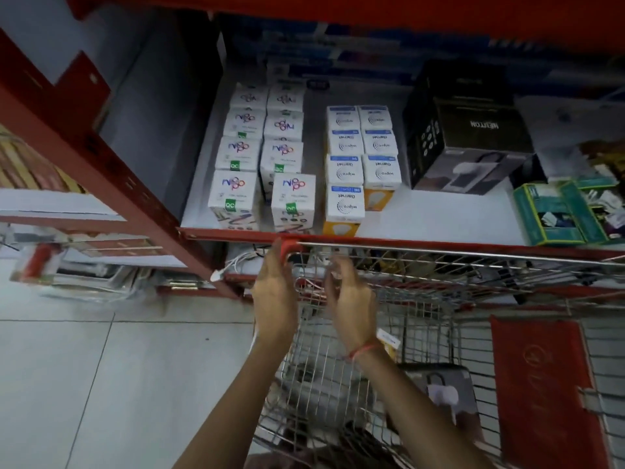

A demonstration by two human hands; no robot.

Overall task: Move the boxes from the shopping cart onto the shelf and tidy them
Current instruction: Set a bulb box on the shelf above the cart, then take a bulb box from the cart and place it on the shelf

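A wire shopping cart point(439, 262) stands against the red-edged shelf point(422, 214). Two rows of white boxes with a colourful logo point(233, 194) stand at the shelf's left, the frontmost one point(293, 201) set askew. Beside them are two rows of white and orange bulb boxes point(345, 203). A dark box point(436, 387) lies inside the cart, and a small white and yellow box point(389, 343) shows behind my right wrist. My left hand point(274, 286) and my right hand point(348, 292) hover over the cart's front left corner, palms facing, fingers apart, holding nothing.
Large black boxes point(473, 140) and green boxes point(554, 211) fill the shelf's right side. A red upright point(101, 157) slants down the left. The red child-seat flap point(541, 384) sits at the cart's right. Lower shelves hold cables and packets point(84, 265). Grey tiled floor lies at left.
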